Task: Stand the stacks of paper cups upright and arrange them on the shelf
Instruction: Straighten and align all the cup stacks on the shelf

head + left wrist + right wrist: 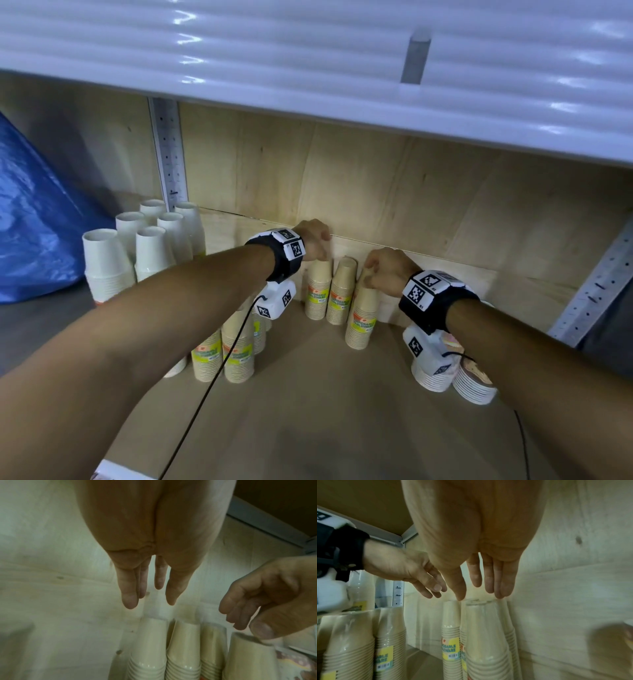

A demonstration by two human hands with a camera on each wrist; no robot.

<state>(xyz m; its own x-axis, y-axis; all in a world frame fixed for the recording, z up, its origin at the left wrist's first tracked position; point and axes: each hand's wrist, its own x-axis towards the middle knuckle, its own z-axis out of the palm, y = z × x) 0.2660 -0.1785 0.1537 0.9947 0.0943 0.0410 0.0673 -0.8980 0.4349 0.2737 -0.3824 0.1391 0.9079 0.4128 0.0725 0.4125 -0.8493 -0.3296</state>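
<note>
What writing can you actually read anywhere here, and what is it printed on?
"POSABLE" over "LEWARE": cut-off yellow label on a wrapped tan cup stack.
"ABLE" over "ARE": cut-off label on another tan stack.
Barcodes beneath both: unreadable.
Wrist band squares: coded patterns, tiny characters unreadable.
White cups: no print visible.

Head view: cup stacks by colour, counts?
white stacks: 6
tan stacks: 6
short pale stacks at right: 2
Total: 14 visible; some may be hidden.
</note>
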